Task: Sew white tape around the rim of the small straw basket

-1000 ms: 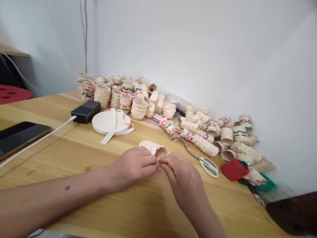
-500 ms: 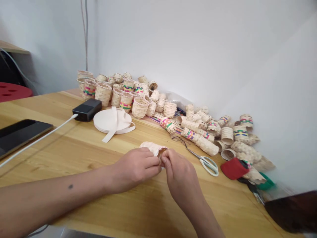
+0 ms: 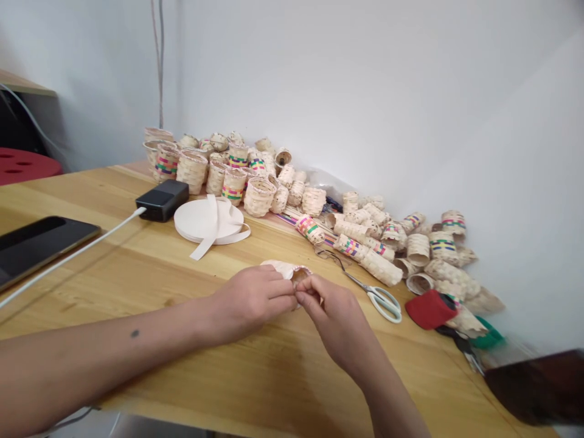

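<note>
A small pale woven basket [image 3: 280, 267] lies on its side at the middle of the table, its open rim turned toward the right. My left hand [image 3: 255, 298] is closed over the near side of the basket and covers much of it. Thumb and forefinger of my right hand [image 3: 326, 307] are pinched together at the near edge of the rim, touching my left fingertips. Whatever sits in that pinch is too small to make out. Beyond my left hand rests a flat roll of white ribbon [image 3: 196, 222] with a loose end.
Several woven baskets [image 3: 260, 196] are heaped along the wall. Scissors [image 3: 384, 303] and glasses [image 3: 331, 254] lie right of my hands. A black power bank [image 3: 162, 199] with a white cable [image 3: 91, 242] and a phone [image 3: 43, 246] are at the left. A red object [image 3: 431, 309] sits at the right.
My right hand has turned slightly and its pinch has shifted a little at the rim. The left hand stays on the basket. The whole view has moved slightly.
</note>
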{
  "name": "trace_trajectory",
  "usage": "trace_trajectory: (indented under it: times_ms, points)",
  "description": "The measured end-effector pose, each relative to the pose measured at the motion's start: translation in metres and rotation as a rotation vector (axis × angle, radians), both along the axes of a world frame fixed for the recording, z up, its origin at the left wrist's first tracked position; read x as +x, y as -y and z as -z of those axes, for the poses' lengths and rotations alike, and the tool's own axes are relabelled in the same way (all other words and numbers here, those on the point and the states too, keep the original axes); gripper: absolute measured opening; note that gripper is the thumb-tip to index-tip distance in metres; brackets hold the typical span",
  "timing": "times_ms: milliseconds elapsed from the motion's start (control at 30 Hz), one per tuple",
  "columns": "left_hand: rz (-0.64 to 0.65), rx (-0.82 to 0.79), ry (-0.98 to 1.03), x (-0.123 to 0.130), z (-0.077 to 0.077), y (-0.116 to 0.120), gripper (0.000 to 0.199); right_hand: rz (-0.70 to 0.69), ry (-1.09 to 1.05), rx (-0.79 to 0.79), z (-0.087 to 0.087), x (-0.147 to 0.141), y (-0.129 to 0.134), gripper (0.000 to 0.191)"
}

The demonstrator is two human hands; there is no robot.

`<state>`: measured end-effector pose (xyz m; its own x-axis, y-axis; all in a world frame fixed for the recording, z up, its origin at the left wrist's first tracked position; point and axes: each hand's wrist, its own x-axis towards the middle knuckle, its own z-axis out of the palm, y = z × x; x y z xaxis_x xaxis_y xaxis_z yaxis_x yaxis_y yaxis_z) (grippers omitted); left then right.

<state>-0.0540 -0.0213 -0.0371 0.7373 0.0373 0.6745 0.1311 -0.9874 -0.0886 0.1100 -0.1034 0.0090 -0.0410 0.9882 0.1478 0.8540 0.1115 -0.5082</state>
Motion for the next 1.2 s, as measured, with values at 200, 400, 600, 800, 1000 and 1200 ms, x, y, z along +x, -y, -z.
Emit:
trace_trajectory:
  times_ms: [200,400,600,800,1000,1200]
  points:
    - [0.039,-0.043,0.012,0.001,0.001,0.0,0.024,0.083,-0.032,0.125,0.003,-0.003,-0.001,0.015]
    - [0.021,-0.087,0.135,0.001,-0.004,0.0,0.024,0.06,-0.147,0.144,-0.004,-0.003,-0.001,0.007]
    - [0.024,-0.208,0.172,-0.002,-0.009,-0.002,0.016,0.026,-0.304,0.165,-0.02,-0.002,-0.006,0.006]
    - [0.011,-0.308,0.183,-0.003,-0.011,-0.005,0.02,-0.02,-0.352,0.132,-0.025,-0.007,-0.015,0.008]
    - [0.031,-0.409,0.222,-0.004,-0.012,-0.004,0.018,-0.048,-0.4,0.183,-0.033,-0.014,-0.017,0.005]
    - [0.019,-0.661,0.247,-0.004,-0.015,-0.007,0.015,-0.048,-0.603,0.252,-0.027,-0.011,-0.007,0.003]
